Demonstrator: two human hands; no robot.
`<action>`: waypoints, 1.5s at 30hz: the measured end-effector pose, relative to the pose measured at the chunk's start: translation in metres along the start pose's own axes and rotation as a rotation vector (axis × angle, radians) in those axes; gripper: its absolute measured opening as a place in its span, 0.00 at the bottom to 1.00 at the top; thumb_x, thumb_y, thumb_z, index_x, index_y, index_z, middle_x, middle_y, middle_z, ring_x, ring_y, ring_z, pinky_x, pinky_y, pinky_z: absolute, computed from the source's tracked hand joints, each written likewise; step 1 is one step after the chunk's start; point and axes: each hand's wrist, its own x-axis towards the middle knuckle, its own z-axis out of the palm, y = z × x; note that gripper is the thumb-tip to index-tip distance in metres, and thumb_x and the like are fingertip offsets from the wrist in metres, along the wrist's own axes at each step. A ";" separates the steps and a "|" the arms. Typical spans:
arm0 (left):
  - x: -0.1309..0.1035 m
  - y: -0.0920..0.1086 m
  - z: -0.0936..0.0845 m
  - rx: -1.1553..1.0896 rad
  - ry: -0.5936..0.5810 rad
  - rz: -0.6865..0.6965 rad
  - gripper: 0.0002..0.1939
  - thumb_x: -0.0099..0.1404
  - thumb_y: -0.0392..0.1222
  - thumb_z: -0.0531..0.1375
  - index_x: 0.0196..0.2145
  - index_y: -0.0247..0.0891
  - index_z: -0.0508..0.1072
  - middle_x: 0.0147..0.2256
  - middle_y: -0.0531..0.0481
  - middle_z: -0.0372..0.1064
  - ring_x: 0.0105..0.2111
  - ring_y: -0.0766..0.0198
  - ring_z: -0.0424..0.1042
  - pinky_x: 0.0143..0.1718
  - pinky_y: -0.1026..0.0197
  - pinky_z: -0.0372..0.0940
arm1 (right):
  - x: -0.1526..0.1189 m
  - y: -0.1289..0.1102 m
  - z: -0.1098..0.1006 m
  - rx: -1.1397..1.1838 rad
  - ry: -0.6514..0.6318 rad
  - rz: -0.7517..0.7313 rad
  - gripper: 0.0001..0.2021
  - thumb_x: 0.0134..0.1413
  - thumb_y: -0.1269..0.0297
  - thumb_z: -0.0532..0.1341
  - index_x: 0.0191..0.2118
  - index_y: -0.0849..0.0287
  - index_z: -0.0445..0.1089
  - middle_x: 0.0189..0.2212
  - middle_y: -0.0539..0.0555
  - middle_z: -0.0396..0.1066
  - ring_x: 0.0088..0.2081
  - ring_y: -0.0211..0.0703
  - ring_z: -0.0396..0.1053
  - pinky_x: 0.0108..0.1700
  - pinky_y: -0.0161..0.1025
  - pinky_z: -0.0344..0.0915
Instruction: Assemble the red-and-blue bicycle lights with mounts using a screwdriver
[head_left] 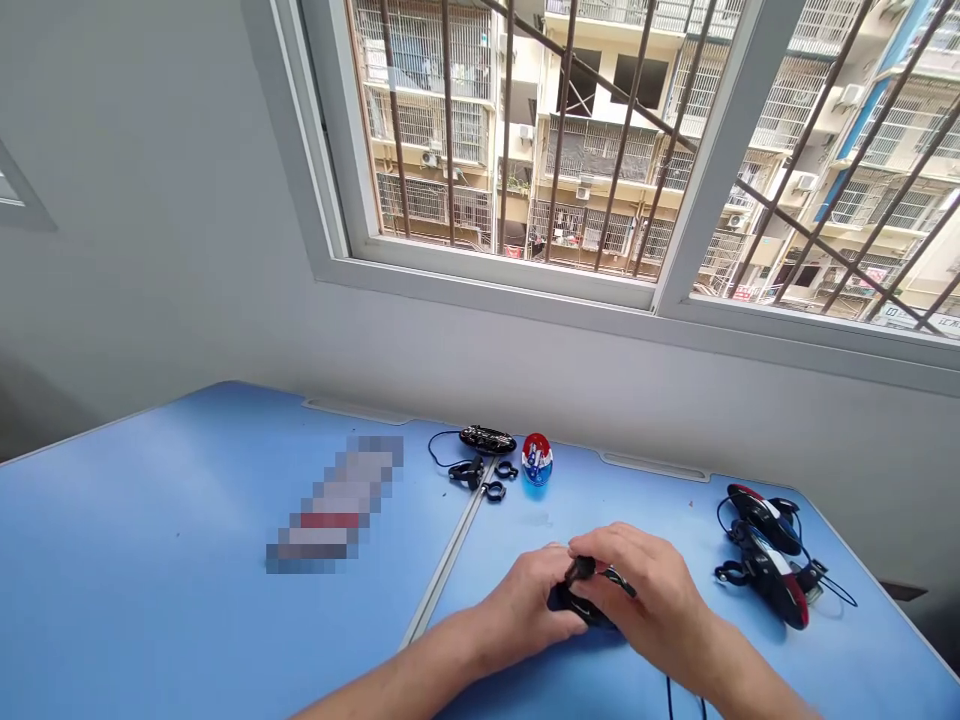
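Note:
Near the front of the blue table, my left hand (534,597) is wrapped round the left side of a black device (592,608). My right hand (646,590) pinches a small black clamp-like part (580,570) at the top of that device, its thumb and fingers closed on it. Both hands touch each other's work closely, and they cover much of the device. A thin black cable (670,697) runs down below my right wrist.
On the blue table (225,620), a black oval device (487,440), black rings (494,491) and a red-and-blue oval piece (537,458) sit at the back. Two black-and-red devices (772,570) with cables lie right. A blurred object (337,505) lies left. Behind is a barred window.

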 end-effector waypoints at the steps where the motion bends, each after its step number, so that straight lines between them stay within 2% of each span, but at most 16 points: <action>1: 0.000 -0.003 0.001 -0.002 0.003 0.007 0.07 0.49 0.27 0.60 0.24 0.37 0.69 0.28 0.55 0.69 0.32 0.63 0.68 0.33 0.65 0.64 | 0.000 0.000 0.002 -0.018 0.018 0.001 0.10 0.61 0.71 0.54 0.47 0.54 0.63 0.29 0.52 0.72 0.28 0.40 0.69 0.30 0.34 0.67; 7: 0.001 -0.014 0.007 0.040 0.025 -0.018 0.05 0.50 0.28 0.59 0.24 0.36 0.69 0.28 0.55 0.68 0.30 0.64 0.68 0.31 0.66 0.63 | 0.001 -0.001 0.011 -0.045 0.052 0.019 0.07 0.60 0.70 0.54 0.43 0.55 0.64 0.28 0.52 0.71 0.28 0.39 0.67 0.28 0.34 0.65; 12: 0.001 -0.012 0.005 -0.030 0.011 0.021 0.08 0.51 0.28 0.59 0.29 0.37 0.73 0.30 0.55 0.72 0.32 0.63 0.70 0.35 0.66 0.64 | -0.001 0.002 0.014 -0.049 0.116 0.016 0.07 0.58 0.71 0.56 0.43 0.55 0.62 0.26 0.51 0.69 0.27 0.39 0.65 0.28 0.34 0.64; 20: 0.002 -0.009 0.003 -0.035 -0.006 0.004 0.12 0.51 0.29 0.59 0.33 0.39 0.76 0.35 0.54 0.74 0.37 0.60 0.70 0.39 0.64 0.64 | -0.004 0.002 0.017 -0.132 0.201 0.065 0.06 0.55 0.73 0.56 0.39 0.57 0.62 0.24 0.50 0.66 0.24 0.37 0.62 0.26 0.32 0.60; 26: 0.003 -0.009 0.004 -0.032 0.019 -0.003 0.08 0.51 0.30 0.59 0.30 0.36 0.74 0.31 0.54 0.72 0.34 0.61 0.70 0.36 0.65 0.64 | -0.003 -0.002 0.019 -0.170 0.242 0.088 0.04 0.54 0.73 0.56 0.34 0.57 0.61 0.22 0.48 0.63 0.22 0.37 0.59 0.25 0.32 0.57; 32: 0.002 -0.009 0.004 -0.021 0.004 0.009 0.08 0.51 0.30 0.59 0.30 0.37 0.75 0.31 0.54 0.72 0.36 0.60 0.69 0.37 0.65 0.64 | -0.004 -0.003 0.021 -0.230 0.281 0.117 0.05 0.55 0.72 0.57 0.31 0.57 0.60 0.21 0.48 0.61 0.22 0.36 0.57 0.24 0.32 0.56; 39: 0.002 -0.006 0.003 -0.010 0.012 -0.018 0.06 0.53 0.34 0.60 0.30 0.38 0.75 0.33 0.53 0.72 0.35 0.60 0.69 0.36 0.65 0.64 | -0.006 -0.005 0.022 -0.261 0.285 0.161 0.05 0.56 0.69 0.57 0.29 0.57 0.59 0.20 0.48 0.62 0.21 0.37 0.60 0.24 0.32 0.58; 45: 0.002 -0.002 0.000 0.006 0.033 -0.007 0.15 0.48 0.27 0.57 0.33 0.39 0.75 0.36 0.54 0.74 0.38 0.60 0.69 0.42 0.64 0.63 | -0.008 0.000 0.019 -0.080 0.303 0.267 0.03 0.55 0.68 0.58 0.32 0.57 0.62 0.23 0.49 0.67 0.23 0.37 0.66 0.26 0.33 0.66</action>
